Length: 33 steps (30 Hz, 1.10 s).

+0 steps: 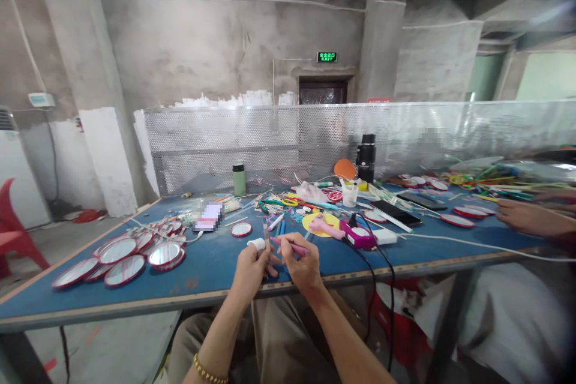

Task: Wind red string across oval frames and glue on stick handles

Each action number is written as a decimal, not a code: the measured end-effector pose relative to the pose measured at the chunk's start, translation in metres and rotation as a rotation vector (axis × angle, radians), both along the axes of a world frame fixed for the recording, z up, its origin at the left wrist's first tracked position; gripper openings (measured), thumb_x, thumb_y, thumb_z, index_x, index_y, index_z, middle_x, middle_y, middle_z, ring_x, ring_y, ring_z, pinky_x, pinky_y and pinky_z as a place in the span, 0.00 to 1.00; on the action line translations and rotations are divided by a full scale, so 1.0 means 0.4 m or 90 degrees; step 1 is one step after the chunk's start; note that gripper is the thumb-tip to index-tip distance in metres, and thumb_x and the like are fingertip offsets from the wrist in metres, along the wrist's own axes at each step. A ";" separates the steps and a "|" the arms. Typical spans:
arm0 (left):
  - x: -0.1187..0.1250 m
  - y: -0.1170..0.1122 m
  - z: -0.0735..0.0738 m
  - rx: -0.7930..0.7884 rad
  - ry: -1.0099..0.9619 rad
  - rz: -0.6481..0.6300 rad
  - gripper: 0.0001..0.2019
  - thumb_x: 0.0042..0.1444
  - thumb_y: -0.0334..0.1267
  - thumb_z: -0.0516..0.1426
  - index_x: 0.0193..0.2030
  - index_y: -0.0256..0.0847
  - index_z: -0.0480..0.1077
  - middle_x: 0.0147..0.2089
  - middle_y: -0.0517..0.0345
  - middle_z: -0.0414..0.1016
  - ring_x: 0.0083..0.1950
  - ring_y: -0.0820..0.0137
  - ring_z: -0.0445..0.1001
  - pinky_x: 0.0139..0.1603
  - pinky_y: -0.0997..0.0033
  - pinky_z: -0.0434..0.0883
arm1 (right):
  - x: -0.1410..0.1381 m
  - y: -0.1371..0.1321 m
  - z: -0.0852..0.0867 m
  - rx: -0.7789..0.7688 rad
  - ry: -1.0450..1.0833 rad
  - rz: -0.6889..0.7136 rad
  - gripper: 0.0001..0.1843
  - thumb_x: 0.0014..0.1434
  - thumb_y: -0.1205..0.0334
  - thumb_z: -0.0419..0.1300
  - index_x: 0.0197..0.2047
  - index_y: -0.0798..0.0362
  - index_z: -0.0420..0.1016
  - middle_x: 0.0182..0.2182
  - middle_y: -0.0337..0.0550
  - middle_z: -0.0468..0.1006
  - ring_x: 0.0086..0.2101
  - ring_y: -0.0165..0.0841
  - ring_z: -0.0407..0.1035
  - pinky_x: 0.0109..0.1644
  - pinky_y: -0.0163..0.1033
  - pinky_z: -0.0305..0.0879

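Note:
My left hand (pixel 251 269) and my right hand (pixel 302 262) meet just above the near edge of the blue table (pixel 211 267). The right hand's fingers are pinched round a thin pink stick (pixel 288 245) that points left toward the other hand. The left hand is curled, with white tape (pixel 257 244) wrapped on a fingertip, and its fingers touch the stick's left end. A gold bead bracelet (pixel 207 372) sits on my left wrist. A pink glue gun (pixel 327 228) and a magenta device (pixel 357 234) lie just beyond my right hand.
Several round red-rimmed mirrors (pixel 123 255) lie at the left. A green bottle (pixel 239 179), a black flask (pixel 366 157), a phone (pixel 396 212), straws and cables crowd the far side. Another person's hand (pixel 524 216) rests at the right. A perforated metal screen (pixel 315 138) backs the table.

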State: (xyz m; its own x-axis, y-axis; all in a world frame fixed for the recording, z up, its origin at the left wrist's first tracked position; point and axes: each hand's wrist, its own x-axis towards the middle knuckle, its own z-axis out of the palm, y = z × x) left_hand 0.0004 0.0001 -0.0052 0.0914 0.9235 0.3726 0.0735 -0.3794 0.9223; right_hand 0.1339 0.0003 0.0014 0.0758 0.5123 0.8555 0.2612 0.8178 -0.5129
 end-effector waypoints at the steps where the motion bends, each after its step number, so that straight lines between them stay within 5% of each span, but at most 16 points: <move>1: 0.000 -0.001 0.002 0.005 0.006 0.000 0.16 0.56 0.50 0.55 0.35 0.37 0.68 0.25 0.56 0.79 0.20 0.70 0.75 0.19 0.77 0.64 | 0.000 0.002 -0.001 0.003 -0.009 -0.001 0.10 0.64 0.63 0.55 0.34 0.53 0.76 0.26 0.40 0.78 0.22 0.28 0.71 0.28 0.32 0.70; 13: 0.000 0.006 -0.007 0.008 0.011 0.005 0.16 0.57 0.51 0.55 0.35 0.38 0.69 0.26 0.56 0.79 0.20 0.70 0.76 0.19 0.77 0.64 | 0.000 -0.003 0.007 0.026 -0.052 -0.034 0.10 0.64 0.63 0.54 0.36 0.53 0.76 0.26 0.40 0.78 0.29 0.31 0.73 0.37 0.34 0.71; 33: 0.001 0.004 -0.003 0.007 0.003 -0.011 0.16 0.56 0.51 0.55 0.34 0.38 0.68 0.27 0.55 0.80 0.20 0.71 0.75 0.18 0.78 0.63 | -0.004 -0.004 0.010 0.041 -0.042 -0.043 0.10 0.64 0.63 0.54 0.34 0.52 0.75 0.26 0.40 0.79 0.28 0.31 0.74 0.35 0.34 0.71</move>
